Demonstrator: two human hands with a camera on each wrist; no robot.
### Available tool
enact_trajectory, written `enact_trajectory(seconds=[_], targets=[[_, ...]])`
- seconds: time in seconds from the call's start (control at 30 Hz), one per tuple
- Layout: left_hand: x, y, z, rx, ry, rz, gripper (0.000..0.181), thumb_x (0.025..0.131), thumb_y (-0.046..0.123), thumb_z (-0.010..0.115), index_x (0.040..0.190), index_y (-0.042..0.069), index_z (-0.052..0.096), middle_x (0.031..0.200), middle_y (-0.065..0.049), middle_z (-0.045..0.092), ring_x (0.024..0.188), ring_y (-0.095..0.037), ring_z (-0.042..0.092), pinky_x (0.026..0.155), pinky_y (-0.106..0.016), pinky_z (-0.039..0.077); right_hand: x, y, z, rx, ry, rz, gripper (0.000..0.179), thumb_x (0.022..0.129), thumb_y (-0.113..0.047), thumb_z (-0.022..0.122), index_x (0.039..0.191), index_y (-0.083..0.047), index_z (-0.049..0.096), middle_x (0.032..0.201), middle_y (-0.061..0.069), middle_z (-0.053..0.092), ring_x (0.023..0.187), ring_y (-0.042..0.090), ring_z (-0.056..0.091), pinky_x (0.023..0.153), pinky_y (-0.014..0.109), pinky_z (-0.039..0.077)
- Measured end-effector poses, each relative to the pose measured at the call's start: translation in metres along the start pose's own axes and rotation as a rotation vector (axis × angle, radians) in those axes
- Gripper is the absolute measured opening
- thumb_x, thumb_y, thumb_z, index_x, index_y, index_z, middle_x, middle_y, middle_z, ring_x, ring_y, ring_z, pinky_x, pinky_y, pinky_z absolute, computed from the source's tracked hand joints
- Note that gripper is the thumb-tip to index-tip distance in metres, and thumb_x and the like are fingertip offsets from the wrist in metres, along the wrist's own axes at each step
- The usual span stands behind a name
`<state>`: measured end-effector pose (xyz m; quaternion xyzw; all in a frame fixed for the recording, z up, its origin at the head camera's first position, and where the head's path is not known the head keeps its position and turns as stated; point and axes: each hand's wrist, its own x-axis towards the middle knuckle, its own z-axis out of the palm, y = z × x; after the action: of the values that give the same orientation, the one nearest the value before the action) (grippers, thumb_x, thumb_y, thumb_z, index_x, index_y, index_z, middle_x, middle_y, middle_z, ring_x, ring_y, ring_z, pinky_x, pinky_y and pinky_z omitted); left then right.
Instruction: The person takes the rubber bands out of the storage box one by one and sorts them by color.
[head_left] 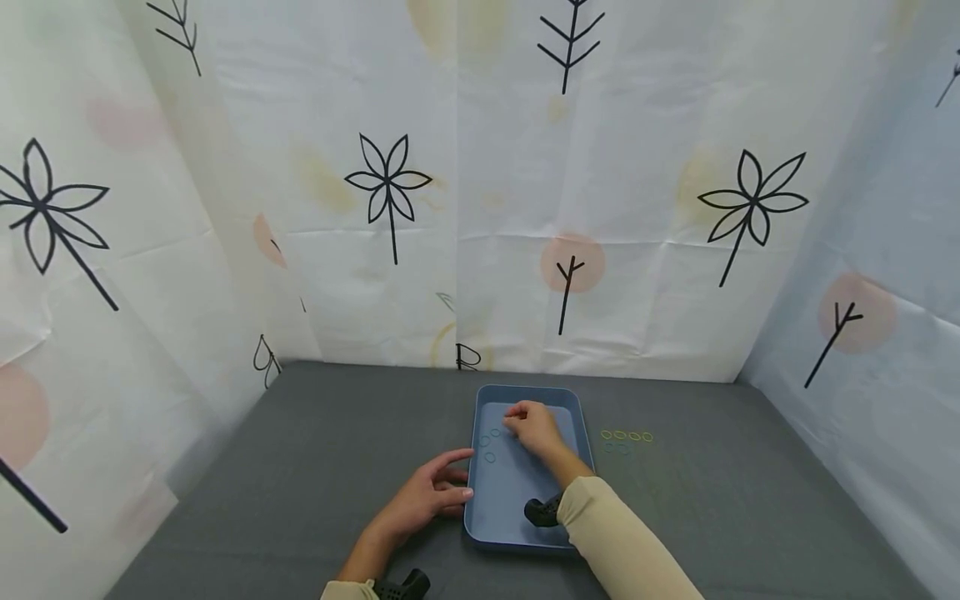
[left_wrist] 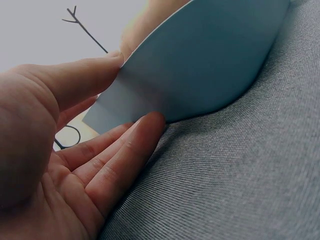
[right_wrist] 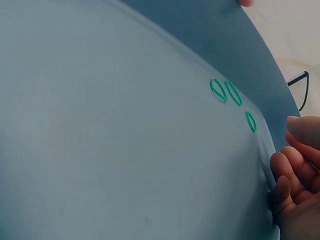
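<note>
Cream sleeves (head_left: 626, 542) come nearest in the head view, above a grey tabletop (head_left: 337, 450) walled on three sides by white sheeting (head_left: 495, 175) printed with black line flowers and pink discs. A blue tray (head_left: 501, 515) stands on it, three green rings (head_left: 490, 457) inside near its left wall. Right of the tray lie four yellow rings (head_left: 619, 435) in a row, with fainter rings (head_left: 617, 448) just below. The left hand (head_left: 422, 500) rests against the tray's left side, fingers loosely extended; the right hand (head_left: 536, 427) is over the tray's far part, fingers curled; whether it holds anything, I cannot tell. From the left wrist, thumb and fingertips touch the tray, parted, and the tabletop shows a ribbed weave. From the right wrist, the green rings lie along the tray floor's edge, the right hand just beside, pale sheeting beyond.
</note>
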<state>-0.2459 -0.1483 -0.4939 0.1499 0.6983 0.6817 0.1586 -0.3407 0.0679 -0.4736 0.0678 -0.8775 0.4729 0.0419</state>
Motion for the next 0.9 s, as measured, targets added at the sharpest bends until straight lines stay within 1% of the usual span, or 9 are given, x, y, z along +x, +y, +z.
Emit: enact_trajectory(seconds=[0.07,0.3,0.47,0.67,0.9], targets=[[-0.0001,0.0007,-0.0005,0.000,-0.003,-0.002,0.061,0.092,0.010,0.068,0.146,0.004,0.041,0.123,-0.023,0.055,0.098,-0.026,0.063,0.080,-0.044,0.055,0.0008,0.0000,0.0024,-0.019,-0.004,-0.012,0.006,0.089,-0.007,0.069,0.093,-0.002,0.070,0.084,0.003,0.065,0.070,0.014,0.057,0.062,0.030,0.050],[-0.0008,0.0016,-0.0010,-0.012,-0.005,-0.010,0.062,0.092,0.011,0.068,0.146,0.004,0.040,0.124,-0.023,0.055,0.099,-0.026,0.063,0.080,-0.044,0.055,0.0003,-0.0033,0.0066,-0.110,-0.068,-0.073,0.012,0.087,-0.008,0.071,0.099,-0.005,0.073,0.079,0.001,0.060,0.070,0.015,0.050,0.062,0.031,0.042],[-0.0014,0.0016,0.0000,-0.022,-0.012,-0.008,0.062,0.092,0.011,0.068,0.146,0.003,0.039,0.125,-0.023,0.054,0.099,-0.026,0.062,0.080,-0.044,0.055,-0.0014,-0.0014,0.0078,-0.164,-0.089,-0.101,0.014,0.086,-0.007,0.071,0.099,-0.006,0.074,0.080,0.001,0.061,0.069,0.014,0.050,0.061,0.031,0.042],[-0.0005,0.0007,0.0005,-0.033,-0.019,0.004,0.061,0.093,0.009,0.067,0.146,0.003,0.039,0.124,-0.023,0.054,0.099,-0.026,0.062,0.080,-0.044,0.055,-0.0013,-0.0007,0.0058,-0.183,-0.117,-0.082,0.010,0.087,-0.008,0.071,0.096,-0.007,0.074,0.081,0.001,0.062,0.069,0.015,0.050,0.061,0.032,0.042],[-0.0019,0.0021,-0.0007,-0.027,-0.010,0.001,0.061,0.092,0.008,0.067,0.146,0.003,0.040,0.124,-0.023,0.054,0.099,-0.026,0.063,0.080,-0.044,0.055,0.0001,-0.0011,0.0076,-0.180,-0.134,-0.089,0.004,0.084,-0.007,0.074,0.086,-0.006,0.071,0.073,-0.001,0.058,0.065,0.014,0.048,0.058,0.030,0.040]])
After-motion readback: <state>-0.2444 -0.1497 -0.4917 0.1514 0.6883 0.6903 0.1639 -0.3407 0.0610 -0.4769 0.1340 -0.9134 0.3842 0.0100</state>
